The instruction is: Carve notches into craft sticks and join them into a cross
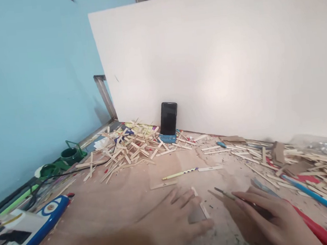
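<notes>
My left hand point(179, 221) lies flat on the wooden table point(125, 203), fingers spread, pressing down a short wooden stick piece point(200, 204) between forefinger and thumb. My right hand point(265, 218) is closed around a thin craft knife point(226, 194), whose blade points left toward the stick piece. A pencil point(180, 173) and a loose wooden stick point(163, 185) lie just beyond my hands.
A heap of wooden sticks point(131, 146) covers the back left, more sticks point(309, 162) the right. A black phone point(168, 119) leans on a white board point(218, 63). Green cups point(70, 155) and a blue-white device point(32, 231) sit left. A blue pen point(321, 199) lies right.
</notes>
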Available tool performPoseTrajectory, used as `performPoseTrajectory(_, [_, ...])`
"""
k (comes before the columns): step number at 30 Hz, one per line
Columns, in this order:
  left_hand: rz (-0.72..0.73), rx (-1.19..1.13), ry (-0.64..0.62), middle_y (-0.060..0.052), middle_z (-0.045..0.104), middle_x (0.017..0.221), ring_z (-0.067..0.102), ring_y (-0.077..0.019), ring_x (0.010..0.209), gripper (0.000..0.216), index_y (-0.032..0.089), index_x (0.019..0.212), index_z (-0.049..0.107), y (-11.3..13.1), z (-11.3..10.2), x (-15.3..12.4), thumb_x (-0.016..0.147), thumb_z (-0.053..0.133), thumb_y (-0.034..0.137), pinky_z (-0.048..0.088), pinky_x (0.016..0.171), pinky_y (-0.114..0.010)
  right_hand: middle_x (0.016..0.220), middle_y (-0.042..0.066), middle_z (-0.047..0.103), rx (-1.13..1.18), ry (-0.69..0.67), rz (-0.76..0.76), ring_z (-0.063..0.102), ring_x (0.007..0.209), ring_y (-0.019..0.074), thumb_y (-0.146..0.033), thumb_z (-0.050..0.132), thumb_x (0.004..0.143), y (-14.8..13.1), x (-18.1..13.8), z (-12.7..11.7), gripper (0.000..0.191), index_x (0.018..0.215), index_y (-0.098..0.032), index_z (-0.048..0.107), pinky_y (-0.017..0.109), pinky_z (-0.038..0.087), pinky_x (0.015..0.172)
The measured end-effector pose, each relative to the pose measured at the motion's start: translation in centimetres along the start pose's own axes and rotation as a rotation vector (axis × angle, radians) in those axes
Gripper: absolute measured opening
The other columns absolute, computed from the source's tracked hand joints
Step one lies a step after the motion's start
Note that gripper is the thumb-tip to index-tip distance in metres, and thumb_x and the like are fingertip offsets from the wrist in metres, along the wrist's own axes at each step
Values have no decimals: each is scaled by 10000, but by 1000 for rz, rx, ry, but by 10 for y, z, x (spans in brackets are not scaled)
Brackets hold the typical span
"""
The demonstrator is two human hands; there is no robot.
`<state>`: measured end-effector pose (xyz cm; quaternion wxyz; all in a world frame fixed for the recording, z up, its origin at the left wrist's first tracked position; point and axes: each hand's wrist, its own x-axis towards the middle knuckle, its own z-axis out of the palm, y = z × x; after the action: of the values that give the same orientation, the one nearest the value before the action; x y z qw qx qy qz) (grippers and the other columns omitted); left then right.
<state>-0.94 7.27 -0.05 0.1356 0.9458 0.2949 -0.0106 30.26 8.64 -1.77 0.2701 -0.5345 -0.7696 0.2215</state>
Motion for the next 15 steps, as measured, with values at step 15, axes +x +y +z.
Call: performPoseTrajectory(15, [125,535,519,-44,741,1518,697,-210,1332,384,353,1509,633,-36,64,-86,1160,546,488,539,1097,-319,817,51,755,50,-35,-78,738,729,161,-425,552,1123,-89,28,71,382,941,-229,826,250,563,656])
